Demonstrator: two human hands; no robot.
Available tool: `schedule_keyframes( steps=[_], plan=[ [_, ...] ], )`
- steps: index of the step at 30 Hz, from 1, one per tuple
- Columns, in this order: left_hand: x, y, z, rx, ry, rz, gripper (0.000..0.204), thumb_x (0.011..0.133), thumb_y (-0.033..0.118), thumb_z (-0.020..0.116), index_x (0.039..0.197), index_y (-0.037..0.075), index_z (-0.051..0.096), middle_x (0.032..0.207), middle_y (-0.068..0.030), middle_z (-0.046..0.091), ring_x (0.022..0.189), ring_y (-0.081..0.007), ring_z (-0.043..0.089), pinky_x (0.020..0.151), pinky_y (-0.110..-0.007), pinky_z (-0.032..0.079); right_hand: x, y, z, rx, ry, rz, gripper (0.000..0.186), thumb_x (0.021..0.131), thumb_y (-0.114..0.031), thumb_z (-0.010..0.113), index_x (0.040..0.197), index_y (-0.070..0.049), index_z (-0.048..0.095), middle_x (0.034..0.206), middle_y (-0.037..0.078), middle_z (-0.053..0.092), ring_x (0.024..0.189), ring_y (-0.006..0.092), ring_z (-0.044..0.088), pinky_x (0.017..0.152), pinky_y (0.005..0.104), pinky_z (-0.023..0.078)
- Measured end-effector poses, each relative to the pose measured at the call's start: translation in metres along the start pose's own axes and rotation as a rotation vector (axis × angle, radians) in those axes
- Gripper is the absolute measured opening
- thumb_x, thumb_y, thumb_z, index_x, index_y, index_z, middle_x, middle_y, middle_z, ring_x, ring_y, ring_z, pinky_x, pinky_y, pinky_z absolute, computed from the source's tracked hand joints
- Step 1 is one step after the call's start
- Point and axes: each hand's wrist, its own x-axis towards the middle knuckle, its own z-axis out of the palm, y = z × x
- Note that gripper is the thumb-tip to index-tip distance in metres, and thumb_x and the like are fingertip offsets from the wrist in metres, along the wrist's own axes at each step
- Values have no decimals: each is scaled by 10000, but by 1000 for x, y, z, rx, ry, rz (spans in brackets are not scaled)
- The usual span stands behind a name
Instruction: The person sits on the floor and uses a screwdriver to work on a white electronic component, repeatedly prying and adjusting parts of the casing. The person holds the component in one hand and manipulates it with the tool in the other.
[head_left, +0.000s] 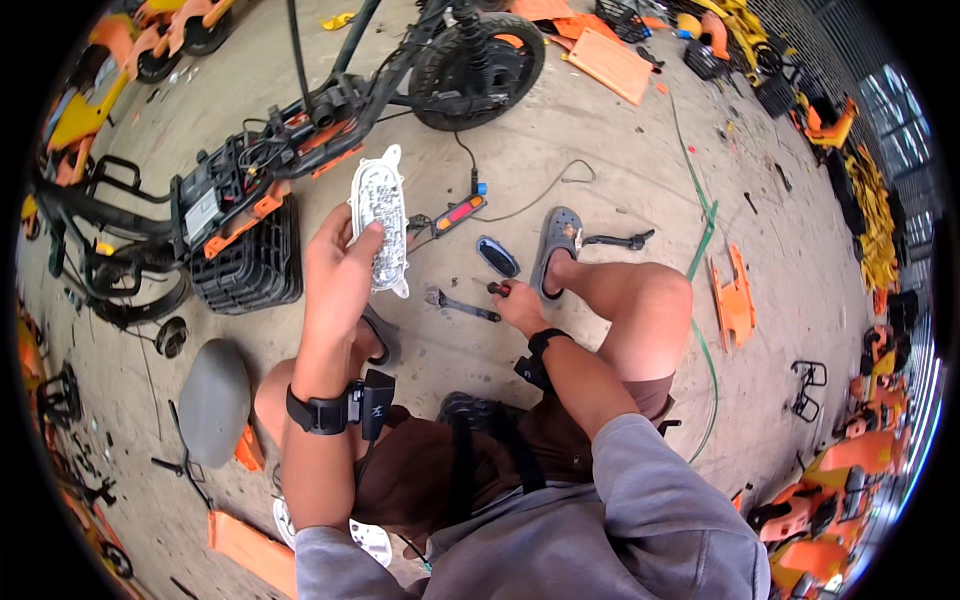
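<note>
Raised in front of me, a long oval silver lamp housing (pixel 380 215) with rounded ends and small tabs stands nearly upright. My left hand (pixel 345 255) is closed around its left edge, thumb across its face. Low over the floor, my right hand (pixel 522 308) is closed on a dark-handled tool, probably a screwdriver (pixel 497 289); its tip is too small to make out. Just left of that hand lies an adjustable wrench (pixel 465 304). A dark oval cover (pixel 497 256) rests above the hand, and a red and orange light strip (pixel 458 214) with a cable lies farther off.
A stripped scooter frame (pixel 320 115) with a wheel (pixel 480 75) and a black crate (pixel 250 255) stand ahead and left. A grey seat (pixel 216 400) lies at left. Green strapping (pixel 705 240) and an orange panel (pixel 733 300) are at right. Scooter parts line both sides.
</note>
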Motion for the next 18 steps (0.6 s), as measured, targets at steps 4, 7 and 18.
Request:
schedule_keyframes(
  steps=[4, 7, 18],
  plan=[
    [-1, -3, 9, 62, -51, 23, 279, 987, -3, 543, 1241, -115, 537, 1106, -158, 674, 920, -206, 715, 731, -275, 552, 1, 5, -5, 58, 21, -19, 404, 805, -339, 681, 1155, -141, 718, 1081, 175, 717, 1030, 363, 671, 898, 438, 536],
    [0, 0, 9, 90, -37, 21, 242, 1006, 26, 533, 1214, -93, 569, 1048, -146, 702, 898, -204, 727, 756, -281, 569, 2, 2, 1, 107, 40, -6, 458, 788, -347, 692, 1181, -112, 713, 1085, 204, 711, 1038, 376, 670, 914, 424, 532],
    [-1, 6, 2, -94, 37, 16, 195, 1021, 43, 471, 1147, -78, 558, 978, -168, 699, 827, -261, 736, 729, -339, 608, 5, 4, 17, 164, 5, -20, 392, 823, -320, 655, 1169, -145, 713, 1052, 190, 718, 1019, 371, 677, 887, 445, 542]
  ],
)
